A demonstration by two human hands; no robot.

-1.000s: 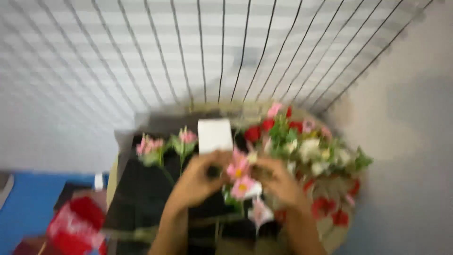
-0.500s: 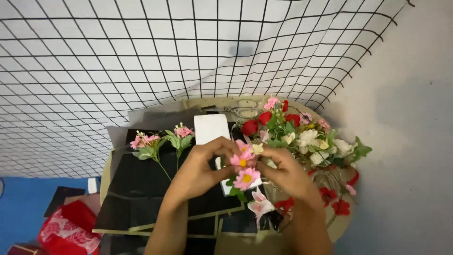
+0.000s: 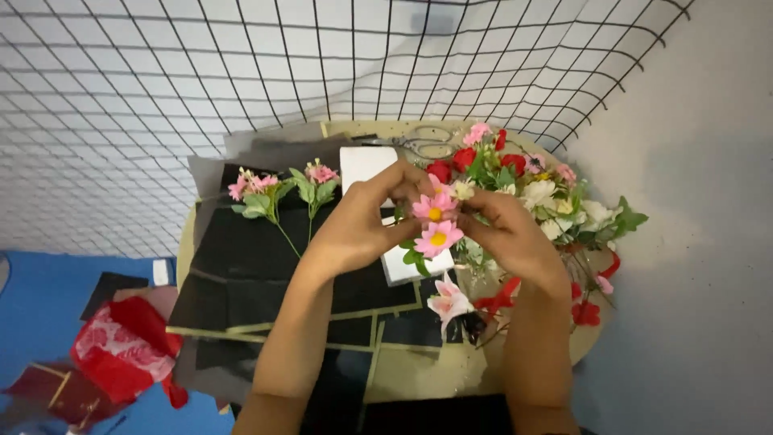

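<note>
Both hands meet over a small round table [image 3: 419,374]. My left hand [image 3: 362,221] and my right hand [image 3: 503,234] pinch a sprig of pink daisy-like artificial flowers [image 3: 435,225] between their fingertips. Under them lies a white foam block [image 3: 366,165], partly hidden by the hands. A pale pink lily [image 3: 448,300] lies just below the sprig. To the right is a heap of red, white and pink artificial flowers [image 3: 547,193]. Two loose pink flower stems [image 3: 278,193] rest on black paper sheets [image 3: 241,266] to the left.
Scissors [image 3: 423,145] lie at the table's far edge. A black wire grid [image 3: 241,72] leans on the white wall behind. Red patterned wrapping [image 3: 121,346] lies on a blue floor at lower left. A plain wall stands close on the right.
The view has steadied and the hands have lifted the pink sprig slightly higher over the foam block. Nothing was let go.
</note>
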